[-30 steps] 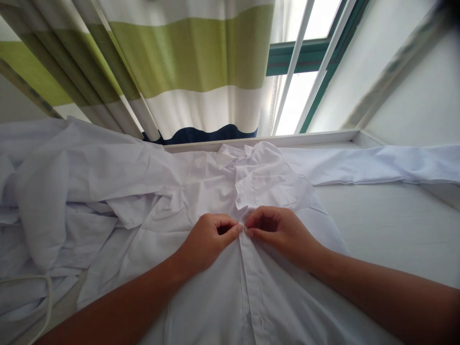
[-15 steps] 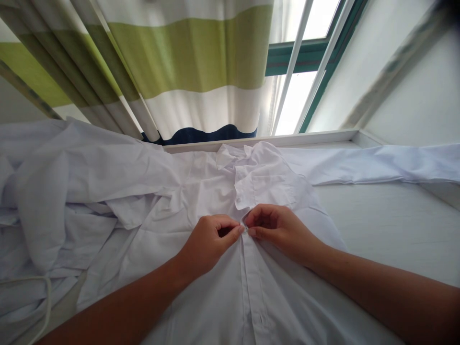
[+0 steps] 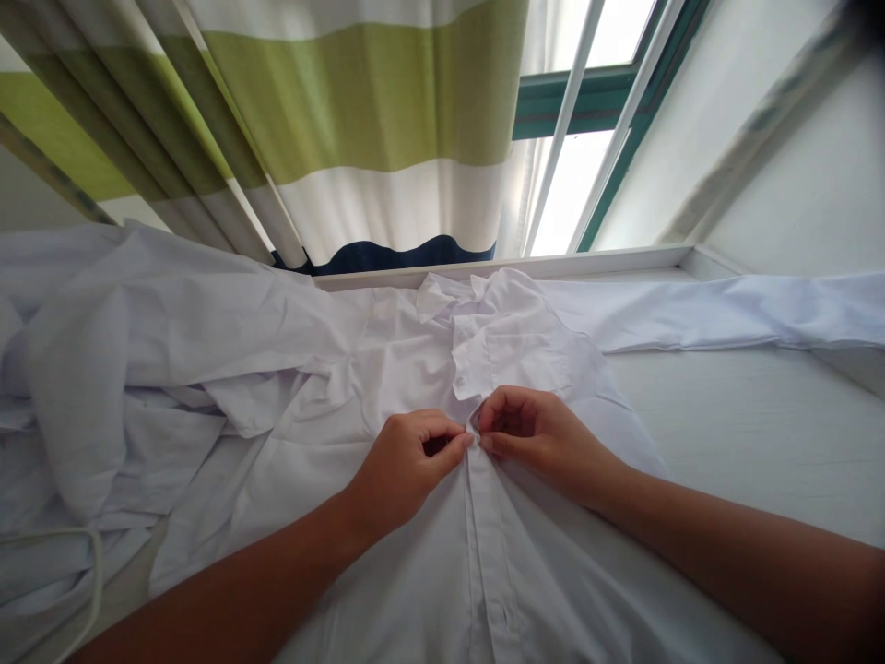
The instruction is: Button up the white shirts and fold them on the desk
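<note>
A white long-sleeved shirt (image 3: 407, 369) lies spread out, its collar (image 3: 442, 295) at the far side and one sleeve (image 3: 733, 309) stretched to the right. Both hands meet at the front placket, around mid-chest. My left hand (image 3: 421, 456) pinches one edge of the placket between thumb and index finger. Opposite it, my right hand (image 3: 536, 438) is closed in a pinch on the same spot. A small pale button (image 3: 476, 441) shows between the fingertips. Higher up, another button (image 3: 462, 381) sits on the loose front edge, beside the chest pocket (image 3: 529, 361).
More rumpled white cloth (image 3: 76, 387) is heaped at the left, with a pale cord (image 3: 95, 572) in front of it. The shirt rests on a white wooden surface (image 3: 753, 424) with a raised back rim (image 3: 608, 263). Behind hang striped curtains (image 3: 359, 101) and a barred window (image 3: 573, 175).
Both hands keep their pinch at the placket, with only a tiny shift of the fingers. The right hand's knuckles sit slightly higher; the shirt lies almost the same.
</note>
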A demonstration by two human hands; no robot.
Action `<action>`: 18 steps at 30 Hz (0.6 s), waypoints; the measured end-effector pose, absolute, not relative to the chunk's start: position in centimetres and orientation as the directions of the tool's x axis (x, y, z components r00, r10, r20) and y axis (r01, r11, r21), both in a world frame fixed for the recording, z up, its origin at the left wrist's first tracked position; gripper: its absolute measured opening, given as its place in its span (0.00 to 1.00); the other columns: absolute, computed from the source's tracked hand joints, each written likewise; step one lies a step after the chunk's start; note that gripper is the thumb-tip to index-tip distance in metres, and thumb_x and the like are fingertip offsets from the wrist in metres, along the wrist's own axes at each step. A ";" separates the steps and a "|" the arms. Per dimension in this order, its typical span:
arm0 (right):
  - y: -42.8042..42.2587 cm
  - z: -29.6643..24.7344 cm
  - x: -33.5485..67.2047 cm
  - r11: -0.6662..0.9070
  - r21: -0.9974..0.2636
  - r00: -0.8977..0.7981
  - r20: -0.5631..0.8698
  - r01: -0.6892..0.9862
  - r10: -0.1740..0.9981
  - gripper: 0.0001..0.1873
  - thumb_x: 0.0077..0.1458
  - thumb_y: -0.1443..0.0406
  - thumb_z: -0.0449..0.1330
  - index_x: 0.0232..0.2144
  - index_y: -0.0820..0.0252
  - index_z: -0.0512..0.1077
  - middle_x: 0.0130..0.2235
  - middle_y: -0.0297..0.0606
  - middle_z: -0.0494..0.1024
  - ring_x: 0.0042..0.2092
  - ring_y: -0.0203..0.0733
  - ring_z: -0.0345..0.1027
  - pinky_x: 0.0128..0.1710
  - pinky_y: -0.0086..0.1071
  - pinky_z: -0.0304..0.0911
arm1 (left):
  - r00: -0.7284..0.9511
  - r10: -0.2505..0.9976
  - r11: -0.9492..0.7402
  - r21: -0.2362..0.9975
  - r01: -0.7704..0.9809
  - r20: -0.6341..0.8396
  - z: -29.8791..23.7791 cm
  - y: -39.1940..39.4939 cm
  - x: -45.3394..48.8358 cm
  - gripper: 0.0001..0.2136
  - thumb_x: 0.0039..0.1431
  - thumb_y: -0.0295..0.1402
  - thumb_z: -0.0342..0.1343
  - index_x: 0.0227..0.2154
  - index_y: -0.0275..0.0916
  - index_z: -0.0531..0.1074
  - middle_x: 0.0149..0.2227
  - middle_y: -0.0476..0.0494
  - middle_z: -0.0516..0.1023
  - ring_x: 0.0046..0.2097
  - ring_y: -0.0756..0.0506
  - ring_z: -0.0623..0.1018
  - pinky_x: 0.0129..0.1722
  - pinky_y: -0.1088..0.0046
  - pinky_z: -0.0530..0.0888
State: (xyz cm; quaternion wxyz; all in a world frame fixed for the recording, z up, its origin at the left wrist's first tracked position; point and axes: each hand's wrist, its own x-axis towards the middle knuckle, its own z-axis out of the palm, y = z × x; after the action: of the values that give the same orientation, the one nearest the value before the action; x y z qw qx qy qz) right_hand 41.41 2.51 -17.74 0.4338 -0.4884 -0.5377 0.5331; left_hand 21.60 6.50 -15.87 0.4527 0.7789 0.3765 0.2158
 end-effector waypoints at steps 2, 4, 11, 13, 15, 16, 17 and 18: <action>2.6 -17.7 41.4 -0.053 -0.998 -0.171 -0.055 0.017 0.984 0.05 0.51 0.71 0.64 0.31 0.59 0.72 0.31 0.32 0.74 0.32 0.35 0.66 0.33 0.32 0.61 | 0.617 0.787 -0.289 0.878 0.383 -0.010 -15.8 6.5 21.6 0.12 0.65 0.36 0.55 0.30 0.37 0.79 0.30 0.48 0.76 0.34 0.48 0.72 0.35 0.72 0.67; 2.6 -17.5 41.5 -0.061 -0.998 -0.190 -0.055 -0.023 0.980 0.05 0.51 0.70 0.65 0.31 0.59 0.72 0.31 0.31 0.73 0.32 0.35 0.65 0.33 0.32 0.61 | 0.610 0.792 -0.270 0.884 0.381 -0.022 -15.8 6.5 21.6 0.12 0.65 0.37 0.55 0.31 0.37 0.79 0.31 0.47 0.76 0.35 0.48 0.73 0.36 0.72 0.68; 2.8 -17.4 41.5 -0.089 -0.994 -0.210 -0.076 -0.056 0.975 0.06 0.51 0.69 0.66 0.32 0.60 0.72 0.31 0.32 0.73 0.32 0.35 0.65 0.33 0.31 0.62 | 0.600 0.800 -0.257 0.891 0.375 -0.022 -15.8 6.6 21.5 0.12 0.64 0.37 0.56 0.30 0.37 0.78 0.30 0.48 0.76 0.35 0.47 0.73 0.36 0.71 0.68; 2.8 -17.4 41.5 -0.090 -0.994 -0.211 -0.075 -0.063 0.975 0.07 0.51 0.69 0.66 0.32 0.60 0.71 0.31 0.31 0.73 0.31 0.34 0.65 0.33 0.31 0.62 | 0.600 0.800 -0.252 0.893 0.373 -0.024 -15.8 6.6 21.5 0.11 0.64 0.37 0.56 0.31 0.37 0.78 0.31 0.48 0.77 0.35 0.48 0.74 0.36 0.72 0.69; 2.8 -17.4 41.5 -0.092 -0.994 -0.213 -0.076 -0.065 0.974 0.07 0.51 0.69 0.67 0.32 0.60 0.71 0.31 0.31 0.73 0.31 0.34 0.65 0.33 0.31 0.62 | 0.600 0.799 -0.250 0.895 0.371 -0.025 -15.8 6.6 21.6 0.11 0.64 0.37 0.56 0.31 0.37 0.78 0.31 0.48 0.77 0.35 0.48 0.74 0.37 0.72 0.69; 2.8 -17.3 41.5 -0.093 -0.994 -0.212 -0.078 -0.063 0.974 0.07 0.51 0.69 0.67 0.32 0.60 0.71 0.31 0.31 0.73 0.31 0.34 0.65 0.33 0.31 0.62 | 0.601 0.799 -0.250 0.895 0.370 -0.025 -15.8 6.6 21.6 0.11 0.64 0.37 0.56 0.31 0.37 0.78 0.31 0.48 0.77 0.35 0.48 0.74 0.37 0.72 0.69; 2.8 -17.3 41.5 -0.096 -0.994 -0.211 -0.082 -0.060 0.974 0.07 0.51 0.69 0.67 0.32 0.60 0.71 0.31 0.31 0.73 0.31 0.34 0.65 0.33 0.31 0.62 | 0.601 0.799 -0.252 0.894 0.369 -0.023 -15.9 6.6 21.6 0.11 0.64 0.37 0.56 0.31 0.37 0.78 0.31 0.48 0.77 0.35 0.48 0.74 0.37 0.72 0.69; 2.8 -17.3 41.5 -0.099 -0.993 -0.210 -0.086 -0.056 0.974 0.07 0.51 0.69 0.67 0.32 0.60 0.71 0.31 0.31 0.74 0.31 0.34 0.66 0.33 0.31 0.62 | 0.602 0.798 -0.256 0.893 0.369 -0.021 -15.9 6.6 21.6 0.11 0.64 0.37 0.56 0.31 0.37 0.78 0.31 0.48 0.76 0.35 0.48 0.73 0.36 0.72 0.68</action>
State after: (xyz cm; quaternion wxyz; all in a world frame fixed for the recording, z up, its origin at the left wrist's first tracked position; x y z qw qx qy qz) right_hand 41.50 2.84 -17.30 0.4377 -0.4512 -0.5087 0.5883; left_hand 21.62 6.61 -15.88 0.4737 0.7595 0.3842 0.2261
